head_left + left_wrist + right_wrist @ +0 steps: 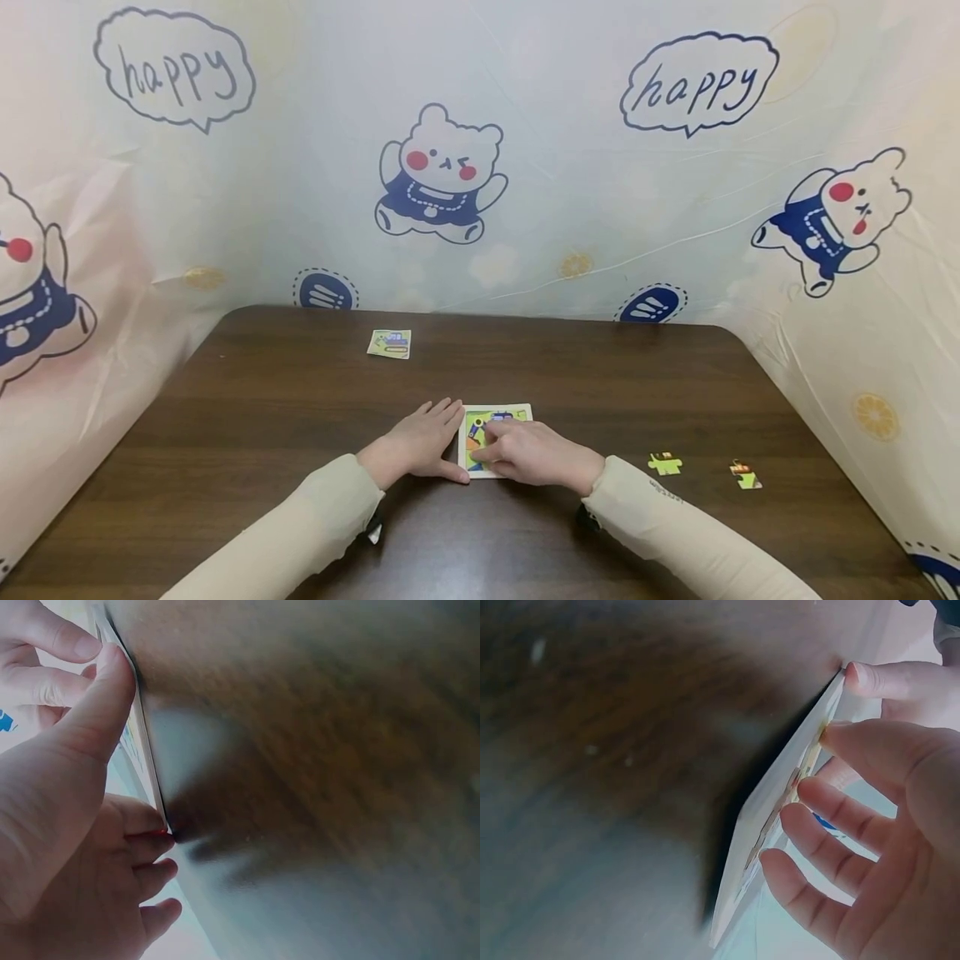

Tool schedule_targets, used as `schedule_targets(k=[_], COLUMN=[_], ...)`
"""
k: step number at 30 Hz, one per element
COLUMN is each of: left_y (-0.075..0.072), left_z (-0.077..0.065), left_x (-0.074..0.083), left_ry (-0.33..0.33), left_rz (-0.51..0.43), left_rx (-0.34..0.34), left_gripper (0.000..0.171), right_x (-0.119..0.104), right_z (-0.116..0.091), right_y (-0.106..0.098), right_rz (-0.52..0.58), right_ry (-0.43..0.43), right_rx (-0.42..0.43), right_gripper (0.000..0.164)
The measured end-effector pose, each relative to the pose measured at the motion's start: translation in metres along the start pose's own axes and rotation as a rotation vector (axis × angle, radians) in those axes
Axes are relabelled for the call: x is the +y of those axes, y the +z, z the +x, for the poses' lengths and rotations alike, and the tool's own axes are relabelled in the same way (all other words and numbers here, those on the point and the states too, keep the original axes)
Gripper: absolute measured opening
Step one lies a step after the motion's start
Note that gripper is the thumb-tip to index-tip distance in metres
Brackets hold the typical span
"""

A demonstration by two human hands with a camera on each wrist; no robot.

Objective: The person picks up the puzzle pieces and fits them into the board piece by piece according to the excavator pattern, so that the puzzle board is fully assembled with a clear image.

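Observation:
A small jigsaw puzzle in a white-bordered tray (521, 412) lies on the table, its picture green, blue and orange. My left hand (417, 443) rests along the tray's left side, with the fingers stretched forward and the thumb at the near left corner. In the left wrist view, that thumb (112, 690) lies at the tray's edge. My right hand (542, 455) reaches over the tray from the right and covers part of the picture. Its thumb (855, 739) and slightly bent fingers (829, 840) touch the puzzle's surface in the right wrist view.
Two loose puzzle pieces lie on the right of the dark wooden table (600, 367): a green one (666, 464) and another with a red and white part (746, 475). Toward the back left is a small picture card (390, 343). A printed curtain (555, 208) surrounds the table's back and sides.

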State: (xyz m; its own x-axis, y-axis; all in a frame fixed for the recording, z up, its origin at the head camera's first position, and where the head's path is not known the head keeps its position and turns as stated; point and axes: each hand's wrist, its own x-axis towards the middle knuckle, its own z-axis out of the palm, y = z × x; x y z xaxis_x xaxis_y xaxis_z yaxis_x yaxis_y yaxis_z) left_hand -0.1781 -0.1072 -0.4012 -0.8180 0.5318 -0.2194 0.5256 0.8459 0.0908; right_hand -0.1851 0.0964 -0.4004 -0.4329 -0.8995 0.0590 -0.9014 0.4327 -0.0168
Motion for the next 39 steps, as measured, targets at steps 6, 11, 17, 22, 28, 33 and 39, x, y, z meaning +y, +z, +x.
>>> schedule_targets(k=[6,11,17,22,28,33,39], left_y=[0.001,0.002,0.001,0.001,0.003,0.003,0.003], left_z=[0.0,0.0,0.0,-0.001,0.001,0.001,0.0], left_x=[-0.001,-0.001,0.0,0.001,0.0,0.0,0.0], left_ry=[0.001,-0.002,-0.012,-0.017,-0.016,-0.018,-0.023], left_rz=[-0.004,-0.008,-0.006,-0.002,0.0,-0.006,-0.02], left_rx=[0.004,0.004,-0.005,-0.007,-0.002,-0.003,-0.007], left_gripper=[0.099,0.099,0.1,0.099,0.1,0.1,0.1], right_x=[0.001,0.006,0.018,0.031,0.05,0.067,0.081], right_z=[-0.001,-0.011,-0.033,-0.06,-0.098,-0.133,-0.17], right_y=[-0.005,-0.015,-0.03,-0.037,-0.039,-0.032,-0.023], right_rz=[0.115,0.272,0.355,0.429,0.451,0.466,0.461], right_ry=[0.046,0.121,0.222,0.35,0.399,0.453,0.54], right_rx=[-0.016,0.043,0.092,0.104,0.152,0.17,0.144], right_gripper=[0.026,0.033,0.039,0.044,0.047,0.05,0.048])
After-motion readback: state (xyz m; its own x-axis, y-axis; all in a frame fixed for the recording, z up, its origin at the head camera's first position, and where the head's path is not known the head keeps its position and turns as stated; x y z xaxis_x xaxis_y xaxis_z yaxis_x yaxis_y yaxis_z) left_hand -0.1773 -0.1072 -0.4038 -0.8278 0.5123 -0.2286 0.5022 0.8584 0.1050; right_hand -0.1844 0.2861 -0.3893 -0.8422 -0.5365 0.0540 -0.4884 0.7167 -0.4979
